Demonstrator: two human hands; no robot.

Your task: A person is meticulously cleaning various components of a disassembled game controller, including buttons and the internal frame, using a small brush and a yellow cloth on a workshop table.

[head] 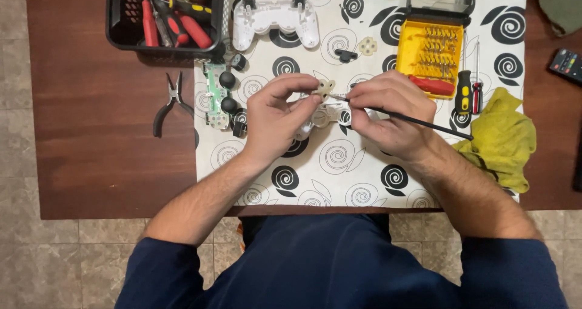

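Note:
My left hand (276, 115) pinches a small pale rubber button pad (325, 89) between thumb and fingers, held above the patterned mat (339, 157). My right hand (391, 112) grips a thin black-handled tool (424, 123) whose tip touches the pad. Under both hands lies a white gamepad shell part (327, 115), mostly hidden. A green circuit board with two black thumbsticks (219, 94) lies to the left of my left hand.
A white gamepad shell half (276, 19) lies at the top. Black basket of screwdrivers (163, 15) top left, pliers (171, 101) on the wooden table, yellow bit case (430, 51), small screwdrivers (470, 90), yellow-green cloth (500, 136), remote (567, 63) at right.

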